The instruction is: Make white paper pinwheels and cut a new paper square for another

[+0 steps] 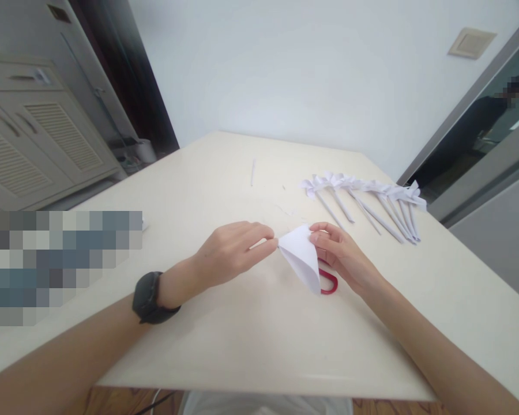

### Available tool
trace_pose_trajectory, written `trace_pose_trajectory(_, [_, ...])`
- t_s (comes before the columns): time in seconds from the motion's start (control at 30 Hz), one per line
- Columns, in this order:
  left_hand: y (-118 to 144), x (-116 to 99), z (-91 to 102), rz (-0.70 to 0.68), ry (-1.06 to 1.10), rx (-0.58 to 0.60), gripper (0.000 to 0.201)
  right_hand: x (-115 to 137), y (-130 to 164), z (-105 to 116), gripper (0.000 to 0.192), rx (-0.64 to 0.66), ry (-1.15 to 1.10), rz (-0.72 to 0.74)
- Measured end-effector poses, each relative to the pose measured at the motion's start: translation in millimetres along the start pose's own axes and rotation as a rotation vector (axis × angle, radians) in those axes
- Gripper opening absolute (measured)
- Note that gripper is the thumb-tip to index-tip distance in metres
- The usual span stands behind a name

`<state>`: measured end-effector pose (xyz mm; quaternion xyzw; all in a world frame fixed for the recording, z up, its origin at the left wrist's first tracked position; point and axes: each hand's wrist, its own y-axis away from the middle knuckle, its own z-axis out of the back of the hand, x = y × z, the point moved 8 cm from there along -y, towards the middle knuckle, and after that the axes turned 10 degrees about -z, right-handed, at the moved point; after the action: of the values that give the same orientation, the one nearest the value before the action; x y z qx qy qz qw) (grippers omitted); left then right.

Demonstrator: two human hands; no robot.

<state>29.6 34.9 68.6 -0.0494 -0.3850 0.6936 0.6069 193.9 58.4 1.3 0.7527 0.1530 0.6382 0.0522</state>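
Observation:
A sheet of white paper (300,253), curled into a cone, is held above the table between my two hands. My left hand (237,251), with a black watch on its wrist, pinches the cone's narrow tip between fingertips. On the wide side, my right hand (333,248) grips the paper's upper edge with thumb and fingers. Red-handled scissors (329,282) lie on the table below the paper and my right hand; the paper and hand hide most of them.
Several white paper flowers with rolled stems (372,202) lie in a row at the right. A thin paper roll (253,173) and small scraps (285,210) lie farther back on the cream table (225,340). Behind it rises a white wall (285,69). A person (480,127) shows through the doorway.

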Motion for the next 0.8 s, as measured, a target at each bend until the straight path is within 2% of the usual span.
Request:
trace_pose_trajectory(0.1, [-4.0, -2.0, -0.9, 0.008, 0.023, 0.080, 0.016, -1.3, 1.7, -9.2, 0.020, 0.054, -0.087, -0.046])
trace_pose_trajectory(0.2, [-5.1, 1.5, -2.8, 0.082, 0.091, 0.138, 0.022, -3.5, 5.6, -24.5, 0.020, 0.137, -0.105, -0.097])
trace_pose_trajectory(0.4, [-4.3, 5.6, 5.7, 0.147, 0.255, 0.003, 0.016, -15.8, 16.8, -49.4, 0.019, 0.302, -0.105, -0.245])
trace_pose_trajectory(0.53, [-2.0, 2.7, 5.9, 0.139, 0.258, -0.022, 0.012, -15.8, 16.6, -48.0, 0.012, 0.291, -0.121, -0.216])
trace_pose_trajectory(0.67, [1.8, 0.3, 1.1, 0.119, 0.180, -0.041, 0.012, -14.9, 12.9, -39.6, 0.017, 0.209, -0.071, -0.174])
trace_pose_trajectory(0.8, [3.4, 11.4, -7.2, 0.293, 0.267, -0.034, 0.010, -12.3, 10.5, -31.9, 0.019, 0.113, 0.015, -0.124])
